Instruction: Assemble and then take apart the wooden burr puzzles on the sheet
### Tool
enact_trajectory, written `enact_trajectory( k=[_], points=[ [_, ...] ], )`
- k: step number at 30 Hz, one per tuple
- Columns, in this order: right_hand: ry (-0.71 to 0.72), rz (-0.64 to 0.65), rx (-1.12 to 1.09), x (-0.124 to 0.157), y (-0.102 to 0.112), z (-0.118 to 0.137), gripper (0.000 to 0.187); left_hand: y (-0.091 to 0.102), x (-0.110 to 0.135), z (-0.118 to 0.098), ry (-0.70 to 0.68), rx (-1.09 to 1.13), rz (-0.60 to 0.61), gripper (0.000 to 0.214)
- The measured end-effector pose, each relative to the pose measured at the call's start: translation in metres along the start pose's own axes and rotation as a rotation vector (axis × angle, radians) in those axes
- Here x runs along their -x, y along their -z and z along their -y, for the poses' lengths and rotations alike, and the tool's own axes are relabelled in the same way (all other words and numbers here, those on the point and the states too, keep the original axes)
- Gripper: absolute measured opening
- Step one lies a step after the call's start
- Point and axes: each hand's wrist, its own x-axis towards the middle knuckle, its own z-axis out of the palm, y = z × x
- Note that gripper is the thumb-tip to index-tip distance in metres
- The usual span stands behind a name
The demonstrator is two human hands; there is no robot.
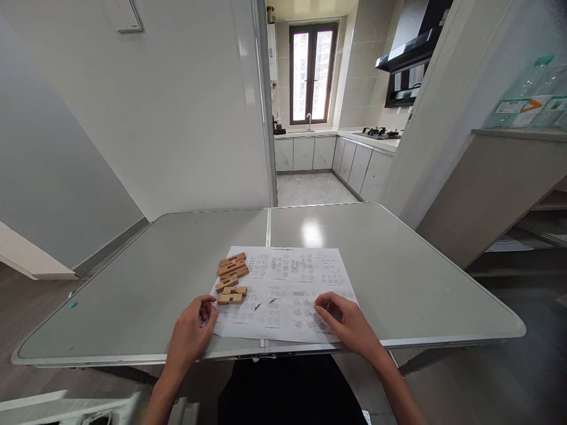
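Several notched wooden puzzle pieces (233, 269) lie in a loose column along the left side of a printed paper sheet (283, 271). The nearest, shorter wooden piece (230, 299) lies just beyond the fingertips of my left hand (195, 323). That hand rests at the sheet's left edge, fingers loosely curled, with a gap between thumb and forefinger and nothing held. Over the sheet's right part is my right hand (343, 319), its fingers bent and the thumb below them; no object shows in it. Small diagrams cover the sheet, along with two dark marks.
The sheet lies on a pale grey table (420, 289) with a metal rim and a centre seam. A small teal object (72, 305) is at the table's left edge. Plastic bottles (527, 97) stand on a shelf at right. Beyond the doorway are kitchen cabinets (303, 153).
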Motion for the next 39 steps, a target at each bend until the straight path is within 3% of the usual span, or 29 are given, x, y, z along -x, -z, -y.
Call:
enact_trajectory(
  k=[39],
  points=[
    [-0.012,0.003,-0.007,-0.0005,0.0000,-0.0012,0.028,-0.0029,0.0003,0.0038,-0.004,-0.006,-0.011,0.028]
  ],
)
